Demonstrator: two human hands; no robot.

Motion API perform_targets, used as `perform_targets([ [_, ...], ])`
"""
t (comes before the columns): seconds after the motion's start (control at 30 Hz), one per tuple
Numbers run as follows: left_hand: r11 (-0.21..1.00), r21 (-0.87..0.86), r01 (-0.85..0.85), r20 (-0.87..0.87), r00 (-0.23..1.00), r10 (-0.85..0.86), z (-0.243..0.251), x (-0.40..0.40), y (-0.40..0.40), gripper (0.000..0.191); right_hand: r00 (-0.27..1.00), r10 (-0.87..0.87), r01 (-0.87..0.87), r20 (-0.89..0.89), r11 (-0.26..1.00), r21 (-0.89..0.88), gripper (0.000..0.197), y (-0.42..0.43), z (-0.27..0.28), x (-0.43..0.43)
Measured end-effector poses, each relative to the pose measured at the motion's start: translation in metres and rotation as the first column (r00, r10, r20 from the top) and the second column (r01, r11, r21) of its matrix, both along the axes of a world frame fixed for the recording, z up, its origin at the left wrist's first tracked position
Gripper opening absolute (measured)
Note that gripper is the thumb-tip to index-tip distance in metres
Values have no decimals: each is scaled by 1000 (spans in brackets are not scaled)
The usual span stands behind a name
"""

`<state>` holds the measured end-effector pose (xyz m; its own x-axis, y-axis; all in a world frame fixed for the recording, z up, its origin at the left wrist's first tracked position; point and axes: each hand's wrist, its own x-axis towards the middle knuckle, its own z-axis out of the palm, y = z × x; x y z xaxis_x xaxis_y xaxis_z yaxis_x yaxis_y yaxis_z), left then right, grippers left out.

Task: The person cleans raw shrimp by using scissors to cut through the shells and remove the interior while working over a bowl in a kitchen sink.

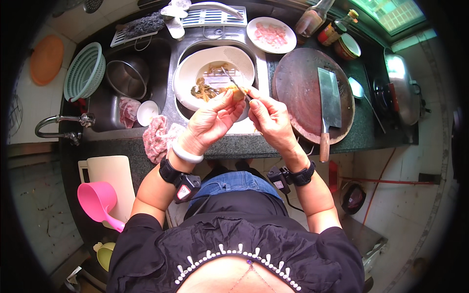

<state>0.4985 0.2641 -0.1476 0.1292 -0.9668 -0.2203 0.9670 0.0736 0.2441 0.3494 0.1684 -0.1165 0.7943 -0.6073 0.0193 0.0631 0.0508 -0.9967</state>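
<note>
Over the right sink basin, my left hand (pixel 216 117) holds a yellowish piece of food (pixel 236 93), possibly pickled vegetable, between thumb and fingers. My right hand (pixel 269 117) grips a small thin knife (pixel 233 80), its blade pointing up and left across that piece; the handle is mostly hidden in my fingers. Below both hands, a white plastic basin (pixel 183 78) with a perforated side sits in the sink. Brown-green leafy vegetable (pixel 203 91) lies in it, along with paler strips.
At right, a cleaver (pixel 330 97) rests on a round wooden chopping board (pixel 296 84). Behind stands a plate of sliced raw meat (pixel 270 35). The left sink (pixel 99 113) holds a metal bowl (pixel 126 78), raw meat (pixel 129 111) and a small white bowl (pixel 147 112). A cloth (pixel 155 139) lies on the edge.
</note>
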Motion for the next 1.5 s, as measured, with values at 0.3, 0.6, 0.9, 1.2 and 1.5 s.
perform_targets([
  [0.3, 997, -32, 72, 35, 997, -71, -12, 11, 3, 41, 984, 127, -176, 122, 696, 696, 33, -4, 4, -8],
  [0.6, 965, 70, 253, 284, 922, -263, 7, 23, 19, 38, 980, 198, -167, -35, 898, 407, 35, -5, 19, -15],
  [0.9, 830, 29, 557, 410, 751, -518, -1, 33, 35, 47, 966, 92, -32, -242, 970, 242, 32, -33, -11, -36],
  [1.2, 909, 119, 400, 375, 829, -415, 7, 34, 42, 49, 870, 205, -96, -448, 962, 255, 39, -18, -49, -63],
  [1.5, 931, 223, 290, 509, 779, -365, -11, 34, 39, 51, 789, 212, -27, -577, 950, 312, 41, -21, -48, -65],
])
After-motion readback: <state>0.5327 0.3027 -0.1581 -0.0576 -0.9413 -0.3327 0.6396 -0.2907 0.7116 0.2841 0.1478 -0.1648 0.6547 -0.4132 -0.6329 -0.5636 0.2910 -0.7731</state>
